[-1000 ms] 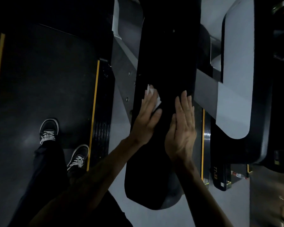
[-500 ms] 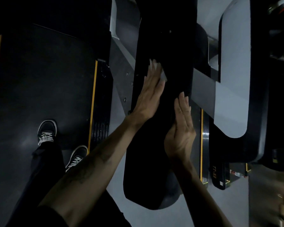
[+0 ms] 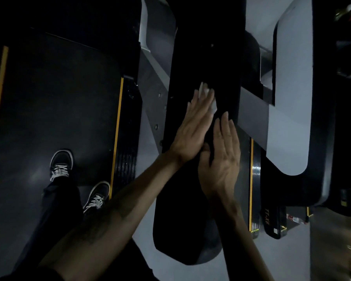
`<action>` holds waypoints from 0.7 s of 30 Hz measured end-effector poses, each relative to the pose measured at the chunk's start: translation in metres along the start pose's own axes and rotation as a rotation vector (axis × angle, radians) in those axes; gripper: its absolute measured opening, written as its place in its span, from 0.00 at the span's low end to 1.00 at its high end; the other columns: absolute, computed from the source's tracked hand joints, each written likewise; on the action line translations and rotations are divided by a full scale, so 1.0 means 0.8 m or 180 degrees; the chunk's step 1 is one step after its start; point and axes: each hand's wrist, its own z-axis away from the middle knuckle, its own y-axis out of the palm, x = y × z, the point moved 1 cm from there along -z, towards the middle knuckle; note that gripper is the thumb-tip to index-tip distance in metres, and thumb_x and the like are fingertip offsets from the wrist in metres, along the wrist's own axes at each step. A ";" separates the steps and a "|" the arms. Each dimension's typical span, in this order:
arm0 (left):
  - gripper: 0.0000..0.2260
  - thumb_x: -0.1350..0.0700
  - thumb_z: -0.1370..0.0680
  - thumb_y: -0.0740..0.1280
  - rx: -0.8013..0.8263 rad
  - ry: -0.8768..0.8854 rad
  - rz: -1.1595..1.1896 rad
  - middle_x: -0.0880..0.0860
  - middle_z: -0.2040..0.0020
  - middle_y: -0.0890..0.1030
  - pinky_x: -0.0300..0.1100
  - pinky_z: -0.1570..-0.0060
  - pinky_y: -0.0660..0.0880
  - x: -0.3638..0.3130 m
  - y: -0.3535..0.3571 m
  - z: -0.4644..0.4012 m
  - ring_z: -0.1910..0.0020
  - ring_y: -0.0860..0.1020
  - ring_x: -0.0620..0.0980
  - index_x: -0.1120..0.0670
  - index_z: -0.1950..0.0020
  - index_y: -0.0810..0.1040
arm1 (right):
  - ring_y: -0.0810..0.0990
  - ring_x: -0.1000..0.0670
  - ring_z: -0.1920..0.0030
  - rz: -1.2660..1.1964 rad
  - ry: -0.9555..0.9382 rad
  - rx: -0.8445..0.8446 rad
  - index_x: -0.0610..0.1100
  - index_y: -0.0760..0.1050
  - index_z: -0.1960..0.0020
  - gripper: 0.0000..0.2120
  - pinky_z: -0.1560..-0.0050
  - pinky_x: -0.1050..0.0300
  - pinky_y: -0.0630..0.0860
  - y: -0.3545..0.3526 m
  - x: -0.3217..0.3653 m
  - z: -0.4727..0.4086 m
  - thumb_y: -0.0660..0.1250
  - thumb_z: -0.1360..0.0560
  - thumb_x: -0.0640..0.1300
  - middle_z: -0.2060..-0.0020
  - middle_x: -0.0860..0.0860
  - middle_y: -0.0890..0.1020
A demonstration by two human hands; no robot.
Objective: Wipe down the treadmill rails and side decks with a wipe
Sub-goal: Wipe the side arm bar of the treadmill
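1 white wipe point(image 3: 208, 99) lies flat on the black rail point(image 3: 190, 199), pinned beneath my left hand's point(image 3: 193, 130) straight fingers, its edges peeking past the fingertips. Just beside it, my right hand point(image 3: 221, 159) rests flat, fingers straight, holding nothing.

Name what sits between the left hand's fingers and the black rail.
A crumpled white wipe, pressed flat under the left hand against the black rail, in the head view.
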 end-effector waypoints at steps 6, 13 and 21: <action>0.35 0.34 0.18 0.41 0.0000 -0.0224 -0.0122 0.50 0.16 0.39 0.46 0.21 0.33 -0.001 -0.025 -0.075 0.18 0.36 0.44 0.51 0.15 0.45 | 0.55 0.42 0.18 0.0210 -0.0205 0.0378 0.37 0.63 0.20 0.31 0.20 0.41 0.57 0.002 0.000 -0.030 0.63 0.23 0.38 0.19 0.42 0.60; 0.36 0.33 0.16 0.46 -0.0372 -0.0715 0.0351 0.50 0.15 0.46 0.56 0.18 0.43 0.043 -0.019 -0.015 0.17 0.42 0.46 0.55 0.16 0.49 | 0.55 0.43 0.18 0.0352 -0.0200 0.0432 0.40 0.68 0.22 0.29 0.21 0.39 0.58 0.009 0.008 -0.070 0.64 0.24 0.41 0.18 0.45 0.59; 0.27 0.40 0.15 0.47 -0.0060 -0.0628 0.0711 0.46 0.16 0.45 0.56 0.18 0.39 0.033 -0.011 0.007 0.17 0.41 0.46 0.47 0.18 0.48 | 0.56 0.44 0.18 0.0122 -0.0129 0.0266 0.39 0.74 0.26 0.26 0.23 0.38 0.61 0.014 0.010 -0.068 0.67 0.25 0.35 0.19 0.45 0.62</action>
